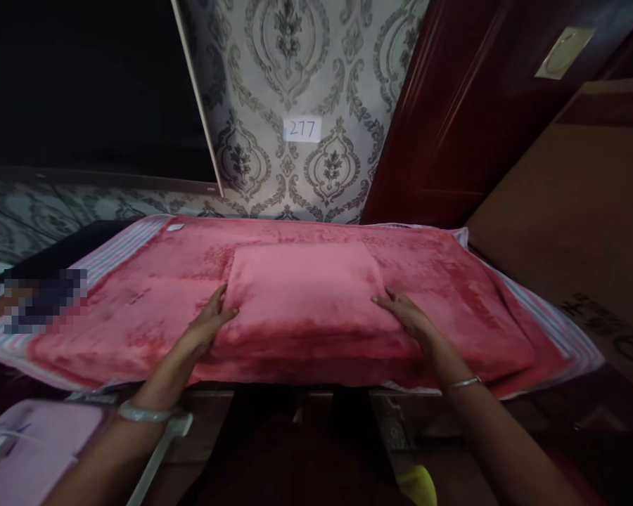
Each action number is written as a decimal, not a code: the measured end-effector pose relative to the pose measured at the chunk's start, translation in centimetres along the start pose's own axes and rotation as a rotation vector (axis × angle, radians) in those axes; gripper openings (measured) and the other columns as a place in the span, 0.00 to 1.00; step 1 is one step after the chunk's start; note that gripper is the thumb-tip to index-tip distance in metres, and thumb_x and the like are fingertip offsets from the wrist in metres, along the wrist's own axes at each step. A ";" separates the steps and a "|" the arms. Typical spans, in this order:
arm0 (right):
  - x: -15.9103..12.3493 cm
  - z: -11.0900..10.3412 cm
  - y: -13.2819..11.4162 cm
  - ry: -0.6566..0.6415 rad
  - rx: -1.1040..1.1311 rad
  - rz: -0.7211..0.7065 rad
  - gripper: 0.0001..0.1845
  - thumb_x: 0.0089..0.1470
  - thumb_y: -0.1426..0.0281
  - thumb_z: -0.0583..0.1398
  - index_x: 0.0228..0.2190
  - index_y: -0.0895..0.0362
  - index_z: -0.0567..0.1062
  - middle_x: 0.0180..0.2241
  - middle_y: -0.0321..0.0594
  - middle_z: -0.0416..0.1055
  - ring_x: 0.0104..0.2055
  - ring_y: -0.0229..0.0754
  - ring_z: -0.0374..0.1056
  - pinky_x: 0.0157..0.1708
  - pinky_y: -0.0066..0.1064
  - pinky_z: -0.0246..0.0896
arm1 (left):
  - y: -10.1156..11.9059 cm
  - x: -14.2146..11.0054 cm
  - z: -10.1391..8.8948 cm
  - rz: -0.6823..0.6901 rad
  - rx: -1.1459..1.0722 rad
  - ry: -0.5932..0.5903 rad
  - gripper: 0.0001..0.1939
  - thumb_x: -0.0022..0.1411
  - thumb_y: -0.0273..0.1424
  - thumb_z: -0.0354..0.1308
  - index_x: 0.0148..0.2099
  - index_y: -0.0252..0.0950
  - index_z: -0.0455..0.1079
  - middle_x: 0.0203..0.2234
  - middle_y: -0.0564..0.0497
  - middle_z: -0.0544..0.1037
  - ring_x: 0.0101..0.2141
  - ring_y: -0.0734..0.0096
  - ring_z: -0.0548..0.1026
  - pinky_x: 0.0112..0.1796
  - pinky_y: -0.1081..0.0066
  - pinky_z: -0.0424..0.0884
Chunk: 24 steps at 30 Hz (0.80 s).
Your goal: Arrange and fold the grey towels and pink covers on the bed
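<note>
A folded pink plush cloth [306,284] lies as a thick rectangular pad in the middle of a larger pink plush blanket [152,302]. At its left side, my left hand [209,320] holds the edge, thumb on top and fingers partly hidden. Across from it, my right hand [404,309] grips the right edge in much the same way, with the thumb on the cloth. Its front side forms a darker, rounded fold towards me. Bracelets circle both wrists.
Striped borders edge the blanket. A dark screen [95,91] stands at the back left, and a cardboard box [574,232] at the right beside a dark red door [469,91]. A numbered label [302,128] is on the patterned wall. A pink-covered seat [58,443] sits lower left.
</note>
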State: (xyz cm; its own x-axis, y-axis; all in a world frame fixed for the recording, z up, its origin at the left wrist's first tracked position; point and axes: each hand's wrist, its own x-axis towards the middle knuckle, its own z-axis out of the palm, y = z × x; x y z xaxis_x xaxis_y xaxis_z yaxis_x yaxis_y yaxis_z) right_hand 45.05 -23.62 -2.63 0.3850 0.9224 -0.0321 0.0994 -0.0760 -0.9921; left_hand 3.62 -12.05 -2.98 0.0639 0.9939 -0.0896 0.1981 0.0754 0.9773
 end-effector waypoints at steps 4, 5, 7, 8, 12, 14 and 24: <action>0.6 -2.2 1.6 0.078 -0.092 0.035 0.29 0.43 0.57 0.69 0.47 0.54 0.79 0.41 0.43 0.80 0.44 0.51 0.75 0.49 0.46 0.72 | -0.1 1.1 -1.9 0.019 0.063 0.043 0.50 0.47 0.40 0.72 0.71 0.40 0.59 0.58 0.36 0.73 0.55 0.47 0.76 0.50 0.57 0.76; 1.2 -2.5 1.4 0.139 -0.160 -0.002 0.29 0.43 0.57 0.69 0.48 0.53 0.79 0.41 0.43 0.80 0.43 0.51 0.75 0.50 0.48 0.71 | 0.6 1.8 -2.1 0.074 0.102 0.080 0.50 0.49 0.40 0.71 0.71 0.39 0.58 0.60 0.35 0.71 0.53 0.48 0.77 0.50 0.56 0.76; 2.8 -2.1 0.3 0.211 -0.294 -0.140 0.27 0.46 0.58 0.67 0.49 0.53 0.79 0.45 0.45 0.79 0.47 0.53 0.74 0.54 0.51 0.68 | 2.5 3.3 -1.4 0.236 0.205 0.142 0.44 0.54 0.41 0.66 0.71 0.38 0.59 0.64 0.36 0.67 0.55 0.49 0.75 0.54 0.54 0.72; 3.9 -1.2 -0.6 0.209 -0.365 -0.234 0.27 0.49 0.59 0.65 0.50 0.53 0.78 0.49 0.47 0.78 0.51 0.54 0.72 0.58 0.51 0.65 | 3.8 4.1 -0.3 0.326 0.262 0.141 0.41 0.57 0.40 0.63 0.70 0.37 0.60 0.66 0.36 0.65 0.58 0.49 0.73 0.58 0.54 0.69; 8.1 5.4 -5.0 0.035 -0.730 -0.471 0.31 0.59 0.60 0.58 0.61 0.59 0.71 0.64 0.52 0.65 0.68 0.54 0.58 0.69 0.49 0.48 | 8.6 6.7 7.4 0.537 0.505 -0.099 0.33 0.65 0.38 0.56 0.69 0.32 0.62 0.68 0.38 0.63 0.69 0.51 0.58 0.68 0.56 0.51; 9.6 8.6 -6.3 0.010 -0.902 -0.436 0.33 0.64 0.59 0.54 0.65 0.60 0.66 0.68 0.54 0.58 0.71 0.56 0.51 0.69 0.52 0.45 | 9.8 7.5 11.2 0.532 0.706 -0.152 0.33 0.66 0.36 0.56 0.69 0.28 0.61 0.70 0.33 0.59 0.71 0.46 0.52 0.68 0.51 0.47; 10.9 12.0 -0.5 0.023 -1.270 -0.345 0.30 0.70 0.57 0.46 0.68 0.51 0.62 0.70 0.47 0.55 0.72 0.56 0.47 0.68 0.59 0.35 | 3.7 8.4 13.9 0.474 1.270 -0.040 0.34 0.73 0.45 0.42 0.74 0.35 0.54 0.72 0.35 0.52 0.72 0.45 0.48 0.67 0.42 0.45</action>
State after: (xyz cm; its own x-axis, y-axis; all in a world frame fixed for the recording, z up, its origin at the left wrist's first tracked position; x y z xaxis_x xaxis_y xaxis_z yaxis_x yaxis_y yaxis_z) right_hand 38.21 -9.04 -3.94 0.1806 0.9602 0.2129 0.9778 -0.1518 -0.1445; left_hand 18.51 -4.59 -2.79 0.4013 0.8988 0.1765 0.9061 -0.4177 0.0671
